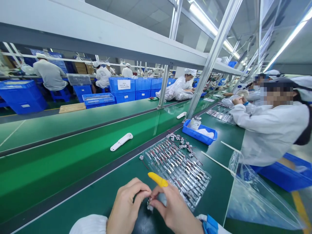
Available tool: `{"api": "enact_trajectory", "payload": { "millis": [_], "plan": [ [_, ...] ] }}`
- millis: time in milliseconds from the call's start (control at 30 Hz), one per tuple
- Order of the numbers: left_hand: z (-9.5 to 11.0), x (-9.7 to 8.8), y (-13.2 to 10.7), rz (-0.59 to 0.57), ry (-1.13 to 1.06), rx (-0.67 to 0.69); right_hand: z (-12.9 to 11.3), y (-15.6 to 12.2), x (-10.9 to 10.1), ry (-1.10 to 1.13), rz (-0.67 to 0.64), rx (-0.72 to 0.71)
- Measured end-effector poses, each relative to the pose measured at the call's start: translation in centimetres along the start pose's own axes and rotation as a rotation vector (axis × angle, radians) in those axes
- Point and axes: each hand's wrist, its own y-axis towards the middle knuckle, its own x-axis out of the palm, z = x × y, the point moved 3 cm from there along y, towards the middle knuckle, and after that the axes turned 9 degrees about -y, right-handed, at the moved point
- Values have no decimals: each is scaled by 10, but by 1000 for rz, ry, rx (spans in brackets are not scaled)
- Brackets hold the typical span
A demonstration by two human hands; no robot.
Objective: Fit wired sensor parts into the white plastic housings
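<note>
My left hand (pixel 126 206) and my right hand (pixel 174 209) meet low in the middle of the view, both pinching a small grey wired part (pixel 149 203) between thumb and fingers. A yellow finger cot (pixel 158 179) covers my right index finger. Just beyond my hands lies a clear plastic tray (pixel 177 167) holding several rows of small metal parts with red wires. Several loose white connectors (pixel 181 143) are scattered at the tray's far end.
A white handheld casing (pixel 121 141) lies on the green conveyor belt (pixel 73 152), another (pixel 181 114) farther along. A small blue bin (pixel 199 132) stands past the tray. A co-worker in white (pixel 270 130) sits to my right beside a clear plastic bag (pixel 253 191). Blue crates (pixel 126 89) line the far side.
</note>
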Motion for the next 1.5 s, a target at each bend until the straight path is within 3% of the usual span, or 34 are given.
{"api": "enact_trajectory", "payload": {
  "millis": [133,267,367,467,633,767,1067,1367,1500],
  "plan": [
    [6,4,1,-8,-12,50,12,-2,-23,-98,11,20],
    [4,-9,4,88,18,23,54,10,-67,-510,-8,205],
    [-4,-16,2,48,81,-3,85,20,-87,-684,-76,259],
    [-11,-16,-2,-8,117,-30,96,24,-83,-736,-157,234],
    [-15,-11,-7,-62,157,-60,87,23,-59,-805,-238,239],
    [-18,-14,-8,-69,186,-59,87,24,-57,-802,-248,266],
    [-30,-24,2,-60,200,-64,130,26,-108,-771,-99,462],
    [-50,-30,22,-26,278,-94,138,41,-74,-718,3,522],
    [-66,-29,36,10,364,-100,143,42,-69,-631,87,574]
  ]
}}
